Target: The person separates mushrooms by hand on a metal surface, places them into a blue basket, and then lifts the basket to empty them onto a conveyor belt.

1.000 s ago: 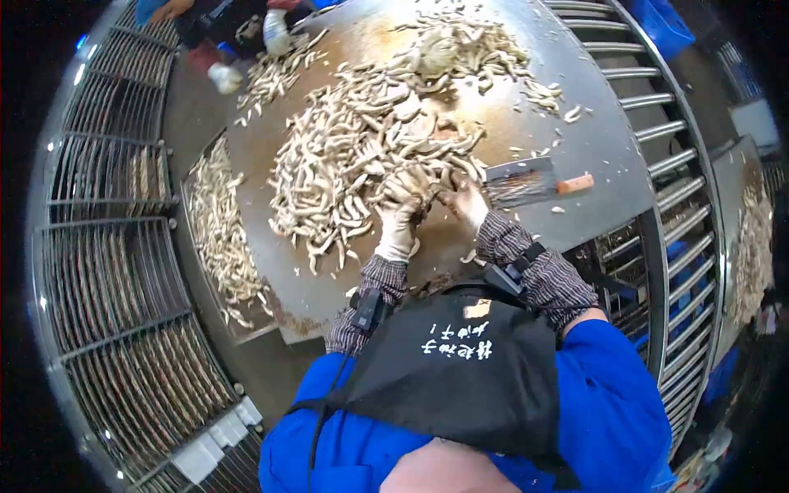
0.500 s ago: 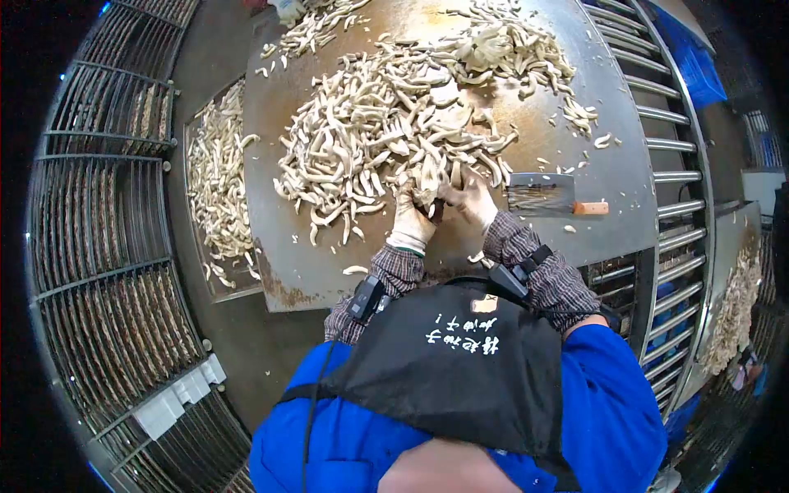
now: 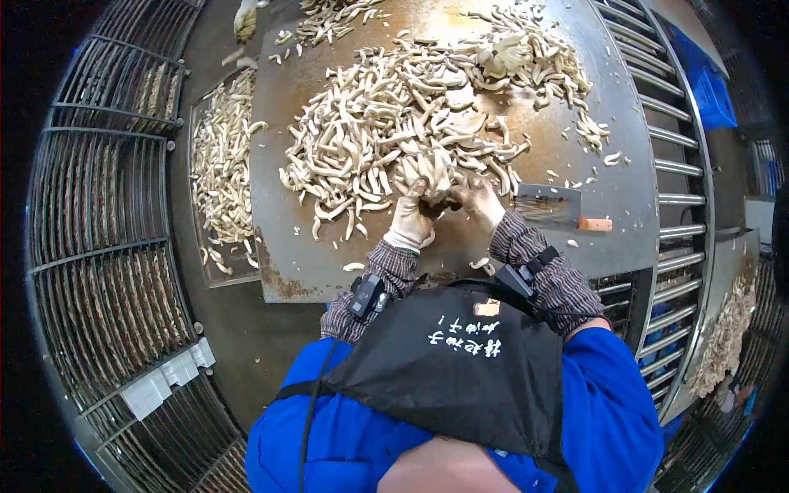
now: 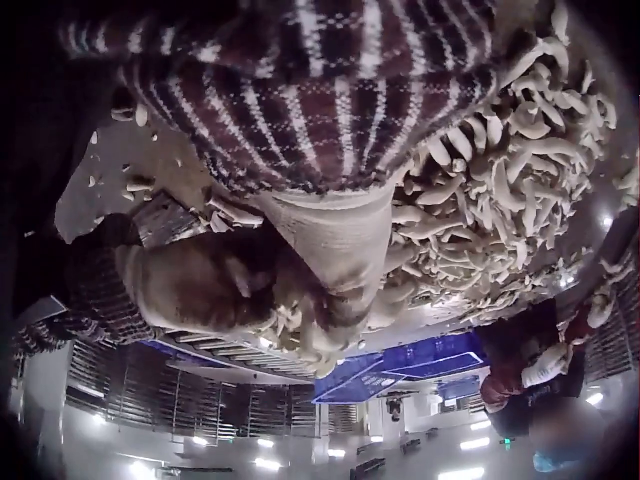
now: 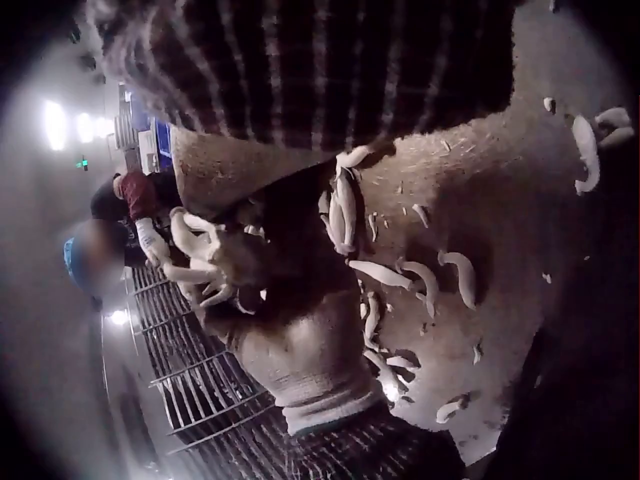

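My gloved left hand (image 3: 408,218) grips a cluster of pale mushrooms (image 3: 427,172) low over the near edge of a big mushroom pile (image 3: 353,131). The cluster's caps and stems splay outward in the right wrist view, past the dirty glove of the left hand (image 5: 305,355). My right hand (image 3: 481,204), in a stained glove, has its fingers curled at the cluster's dark base, close against the left hand. In the left wrist view the right hand (image 4: 190,282) meets the left hand (image 4: 335,245) at the cluster. The right fingertips are partly hidden.
A cleaver (image 3: 546,204) with an orange handle lies right of my hands on the metal table (image 3: 616,181). A mushroom-filled tray (image 3: 222,164) stands at the left. Metal rails (image 3: 678,164) run along the right. Another person's gloved hand (image 3: 246,18) is at the far left.
The view has shifted, so the table sits further right. The cluster has turned in my hands, its stems now spread upward, and my right fingers have moved to its base.
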### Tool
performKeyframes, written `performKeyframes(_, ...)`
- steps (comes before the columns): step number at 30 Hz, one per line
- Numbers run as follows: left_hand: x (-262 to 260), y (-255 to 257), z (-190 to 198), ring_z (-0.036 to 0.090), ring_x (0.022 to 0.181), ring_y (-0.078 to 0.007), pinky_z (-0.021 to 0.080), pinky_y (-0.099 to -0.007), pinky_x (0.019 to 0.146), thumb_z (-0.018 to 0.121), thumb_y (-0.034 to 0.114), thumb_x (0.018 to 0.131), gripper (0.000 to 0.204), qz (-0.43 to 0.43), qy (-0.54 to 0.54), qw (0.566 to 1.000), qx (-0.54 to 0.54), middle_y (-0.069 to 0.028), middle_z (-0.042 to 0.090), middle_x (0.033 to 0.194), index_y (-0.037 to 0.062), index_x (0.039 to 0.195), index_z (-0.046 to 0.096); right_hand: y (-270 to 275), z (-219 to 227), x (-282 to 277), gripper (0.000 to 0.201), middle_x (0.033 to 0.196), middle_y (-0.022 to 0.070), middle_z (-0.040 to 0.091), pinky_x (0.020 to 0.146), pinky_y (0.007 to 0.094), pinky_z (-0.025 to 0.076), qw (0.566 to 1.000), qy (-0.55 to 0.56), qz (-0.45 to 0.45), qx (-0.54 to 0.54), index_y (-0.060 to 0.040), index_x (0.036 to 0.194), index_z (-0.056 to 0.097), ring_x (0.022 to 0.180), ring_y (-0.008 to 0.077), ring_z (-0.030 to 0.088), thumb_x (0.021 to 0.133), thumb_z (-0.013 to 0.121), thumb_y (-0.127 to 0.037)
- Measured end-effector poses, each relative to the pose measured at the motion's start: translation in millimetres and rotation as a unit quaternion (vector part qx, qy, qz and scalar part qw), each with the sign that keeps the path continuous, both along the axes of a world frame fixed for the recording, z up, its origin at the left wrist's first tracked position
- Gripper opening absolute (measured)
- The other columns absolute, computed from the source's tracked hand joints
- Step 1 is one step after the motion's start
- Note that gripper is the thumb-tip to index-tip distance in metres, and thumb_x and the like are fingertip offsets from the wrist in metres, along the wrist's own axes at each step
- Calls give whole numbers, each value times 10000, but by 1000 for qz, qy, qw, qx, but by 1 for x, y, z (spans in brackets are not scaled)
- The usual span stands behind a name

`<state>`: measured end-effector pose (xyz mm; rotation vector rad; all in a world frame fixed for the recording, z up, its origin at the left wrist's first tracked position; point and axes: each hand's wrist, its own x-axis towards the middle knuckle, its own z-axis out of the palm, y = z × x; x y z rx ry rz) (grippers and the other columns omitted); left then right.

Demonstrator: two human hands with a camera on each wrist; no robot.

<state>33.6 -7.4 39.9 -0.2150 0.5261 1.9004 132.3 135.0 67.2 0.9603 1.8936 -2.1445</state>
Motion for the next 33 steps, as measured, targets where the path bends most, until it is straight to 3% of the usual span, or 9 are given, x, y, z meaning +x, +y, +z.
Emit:
performKeyframes(5, -11, 5, -23, 606, 717, -120, 498, -266, 631, 657, 192, 883, 184, 94, 26, 988, -121, -23, 658, 852, 90, 1036, 659, -16, -50, 4, 461, 1222, 137, 557, 815, 233, 446, 958, 241, -90, -125, 31, 1304, 470, 1041, 102, 529, 861, 552, -67)
performKeyframes(10, -8, 13, -19, 615, 969, -150, 531, -308, 794, 658, -13, 826, 444, 111, 295, 939, -137, -25, 602, 1118, 108, 1227, 510, 13, -36, -10, 397, 937, 63, 643, 693, 251, 458, 977, 177, -60, 103, 29, 1252, 513, 822, 105, 564, 870, 554, -72)
performKeyframes(18, -5, 19, 24, 592, 858, -103, 502, -255, 717, 681, 21, 805, 377, 120, 416, 883, -179, -7, 609, 1016, 73, 1147, 531, 8, 20, -11, 331, 791, 33, 618, 605, 235, 444, 984, 129, -119, 1, 26, 1168, 565, 690, 81, 537, 867, 623, -99)
performKeyframes(20, -16, 16, -23, 565, 683, -86, 473, -228, 606, 666, 95, 849, 167, 148, 144, 965, -161, 17, 610, 812, 91, 999, 594, 7, 27, -11, 336, 714, 25, 588, 584, 240, 444, 989, 40, -130, 61, 29, 1163, 551, 658, 103, 555, 872, 636, -115)
performKeyframes(22, -25, 13, -15, 541, 604, -80, 431, -214, 531, 658, 135, 868, 108, 115, 145, 956, -228, 30, 592, 732, 97, 962, 622, 15, -28, -10, 320, 739, 43, 590, 590, 237, 446, 962, 174, -162, -134, 34, 1131, 563, 664, 116, 571, 865, 648, -122)
performKeyframes(26, -15, 14, 14, 602, 668, -98, 495, -255, 592, 722, 132, 814, 239, 53, 393, 875, -277, -14, 653, 849, 44, 1019, 637, 15, -40, -17, 385, 1040, 158, 639, 771, 332, 488, 991, 93, -29, 94, -27, 1211, 561, 918, 201, 611, 910, 596, -264)
performKeyframes(30, -36, 10, 17, 640, 771, -141, 554, -276, 657, 663, 64, 825, 279, 98, 151, 968, -175, -52, 637, 916, 42, 1081, 555, 21, -63, -9, 438, 1160, 200, 578, 880, 359, 478, 984, 134, 20, 112, -38, 1239, 552, 1037, 243, 588, 881, 628, -279)
performKeyframes(31, -46, -1, -26, 605, 899, -157, 488, -270, 816, 624, 214, 906, 325, 47, 283, 939, -191, -54, 633, 1034, 10, 1154, 578, 21, -76, -9, 433, 1187, 203, 559, 885, 368, 479, 979, 130, 21, 152, -42, 1243, 553, 1037, 255, 586, 874, 635, -254)
performKeyframes(33, -28, 12, 31, 606, 867, -164, 491, -271, 784, 673, 192, 855, 295, 9, 512, 831, -217, -50, 643, 994, 4, 1070, 600, 19, -101, -15, 448, 1159, 199, 567, 887, 385, 478, 983, 148, -46, 98, -51, 1257, 548, 1035, 267, 579, 856, 660, -215)
